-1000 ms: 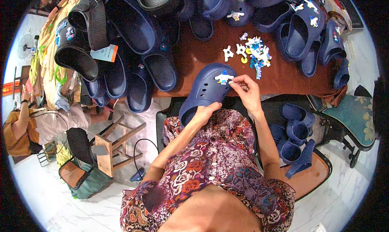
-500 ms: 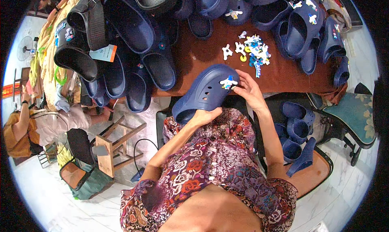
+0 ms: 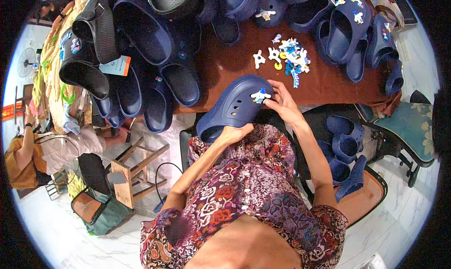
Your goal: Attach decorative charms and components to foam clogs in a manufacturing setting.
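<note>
A navy foam clog (image 3: 229,97) is held over my lap at the table's near edge, its holed top turned up. My left hand (image 3: 236,134) grips it near the heel opening, the thumb along the side and the other fingers hidden beneath. At the toe, my right hand (image 3: 285,103) has its fingers curled over the edge and its thumb beside a white and blue character charm (image 3: 260,96) on the clog. Beyond the toe lies a small heap of loose charms (image 3: 295,55), white, blue and yellow.
Navy and black clogs crowd the left (image 3: 150,34) and right (image 3: 347,34) of the brown-covered table (image 3: 225,72). More navy clogs (image 3: 345,147) rest on a chair at my right. A wooden stool (image 3: 141,170) stands at my left; another person (image 3: 28,156) is farther left.
My right thumb has come in closer to the charm, and the right-hand fingers are more curled at the toe. The left hand keeps its grip. The view has shifted slightly.
</note>
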`<action>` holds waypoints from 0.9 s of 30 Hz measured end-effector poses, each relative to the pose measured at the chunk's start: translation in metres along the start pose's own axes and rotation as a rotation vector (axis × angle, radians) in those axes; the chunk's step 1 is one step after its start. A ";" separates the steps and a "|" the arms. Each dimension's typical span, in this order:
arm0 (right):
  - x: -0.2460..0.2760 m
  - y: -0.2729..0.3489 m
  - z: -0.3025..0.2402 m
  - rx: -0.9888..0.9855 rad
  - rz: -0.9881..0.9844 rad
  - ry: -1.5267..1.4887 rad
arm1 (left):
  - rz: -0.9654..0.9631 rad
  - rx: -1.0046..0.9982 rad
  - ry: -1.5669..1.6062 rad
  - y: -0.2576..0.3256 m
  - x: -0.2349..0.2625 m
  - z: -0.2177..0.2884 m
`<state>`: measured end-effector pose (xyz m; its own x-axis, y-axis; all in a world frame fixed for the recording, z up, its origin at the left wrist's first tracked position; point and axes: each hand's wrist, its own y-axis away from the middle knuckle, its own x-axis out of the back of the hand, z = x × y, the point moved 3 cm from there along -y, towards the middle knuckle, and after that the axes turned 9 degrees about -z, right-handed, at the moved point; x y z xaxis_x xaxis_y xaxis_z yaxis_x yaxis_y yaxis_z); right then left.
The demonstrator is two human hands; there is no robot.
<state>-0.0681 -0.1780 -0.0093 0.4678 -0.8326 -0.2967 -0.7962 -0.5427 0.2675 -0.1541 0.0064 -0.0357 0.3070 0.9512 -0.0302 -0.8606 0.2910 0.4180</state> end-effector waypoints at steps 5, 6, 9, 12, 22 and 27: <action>-0.010 0.001 -0.007 -0.048 0.103 0.022 | 0.045 -0.051 0.053 0.001 0.001 0.010; -0.009 0.001 -0.006 -0.048 0.106 0.021 | 0.037 -0.044 0.049 0.001 0.002 0.010; -0.006 0.000 0.004 -0.045 0.121 0.035 | 0.011 -0.011 0.017 0.001 0.005 0.014; -0.004 -0.001 0.010 -0.025 0.125 0.049 | 0.018 -0.048 -0.010 -0.003 0.007 -0.001; -0.008 -0.002 0.016 0.023 0.186 0.064 | 0.081 -0.109 -0.008 0.003 0.003 0.016; -0.020 0.004 0.016 0.113 0.221 0.049 | 0.047 0.060 0.298 0.002 0.002 -0.014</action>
<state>-0.0866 -0.1620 -0.0173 0.2932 -0.9355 -0.1969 -0.9177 -0.3332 0.2165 -0.1611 0.0106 -0.0474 0.1267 0.9543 -0.2706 -0.8430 0.2474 0.4777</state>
